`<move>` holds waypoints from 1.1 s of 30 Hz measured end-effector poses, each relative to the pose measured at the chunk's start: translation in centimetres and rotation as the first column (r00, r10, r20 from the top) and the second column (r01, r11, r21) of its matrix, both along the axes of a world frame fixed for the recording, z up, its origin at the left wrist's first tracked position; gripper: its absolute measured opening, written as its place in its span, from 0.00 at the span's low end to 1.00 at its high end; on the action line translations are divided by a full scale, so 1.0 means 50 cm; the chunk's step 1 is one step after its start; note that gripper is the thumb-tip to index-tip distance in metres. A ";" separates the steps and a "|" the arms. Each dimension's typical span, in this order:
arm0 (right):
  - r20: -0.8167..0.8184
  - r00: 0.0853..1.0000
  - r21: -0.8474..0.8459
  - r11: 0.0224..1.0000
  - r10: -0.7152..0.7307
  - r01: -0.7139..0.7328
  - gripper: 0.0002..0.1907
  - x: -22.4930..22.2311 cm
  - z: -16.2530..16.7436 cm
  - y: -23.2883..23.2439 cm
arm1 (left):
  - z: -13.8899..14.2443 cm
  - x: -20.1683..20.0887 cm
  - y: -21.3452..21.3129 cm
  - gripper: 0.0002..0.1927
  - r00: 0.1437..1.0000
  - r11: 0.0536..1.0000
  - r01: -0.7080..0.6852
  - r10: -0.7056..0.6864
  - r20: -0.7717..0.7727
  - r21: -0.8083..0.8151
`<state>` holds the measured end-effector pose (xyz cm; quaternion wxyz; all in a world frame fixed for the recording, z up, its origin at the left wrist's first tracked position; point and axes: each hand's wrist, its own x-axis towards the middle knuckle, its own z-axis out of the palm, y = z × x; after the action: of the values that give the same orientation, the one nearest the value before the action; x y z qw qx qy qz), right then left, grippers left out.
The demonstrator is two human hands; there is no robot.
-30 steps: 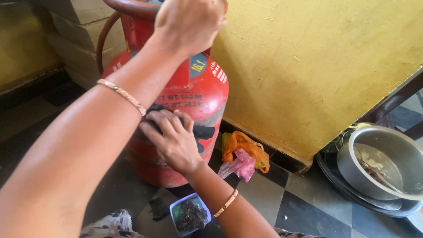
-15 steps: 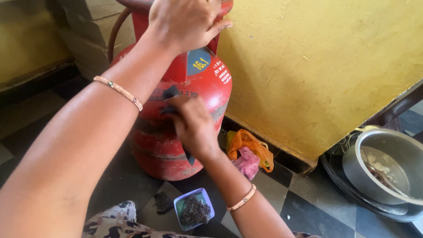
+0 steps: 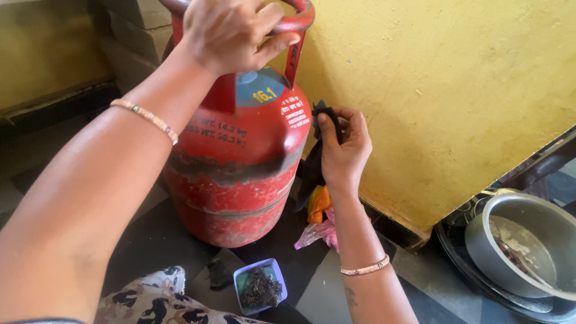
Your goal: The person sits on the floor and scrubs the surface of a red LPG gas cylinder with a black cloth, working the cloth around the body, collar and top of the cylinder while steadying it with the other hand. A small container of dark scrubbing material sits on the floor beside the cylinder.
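A red gas cylinder (image 3: 240, 174) stands on the tiled floor against a yellow wall. My left hand (image 3: 231, 33) grips the red ring handle (image 3: 300, 18) on top of it. My right hand (image 3: 343, 147) holds a dark cloth (image 3: 315, 162) pressed to the cylinder's right side, near the shoulder. Grime bands run around the cylinder's middle. Both wrists wear thin bangles.
A small blue tub (image 3: 260, 287) with a dark scrubber sits on the floor in front of the cylinder. Orange and pink rags (image 3: 319, 219) lie at the wall's foot. Steel pots (image 3: 522, 246) are stacked at right. Blocks (image 3: 138, 36) stand behind the cylinder.
My right hand has swept the cloth from the cylinder's front round to its right side and upward. The left hand keeps hold of the top ring.
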<state>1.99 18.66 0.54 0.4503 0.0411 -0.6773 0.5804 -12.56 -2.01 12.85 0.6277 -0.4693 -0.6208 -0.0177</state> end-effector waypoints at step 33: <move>-0.008 0.996 0.398 0.914 0.086 -0.075 0.18 0.049 0.004 -0.020 | -0.006 0.034 -0.035 0.14 0.995 0.991 -0.085 0.080 0.058 0.099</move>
<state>4.42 17.65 0.74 0.4168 0.1667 -0.7730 0.4482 -10.84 -3.78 12.56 0.6338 -0.4102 -0.6548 -0.0357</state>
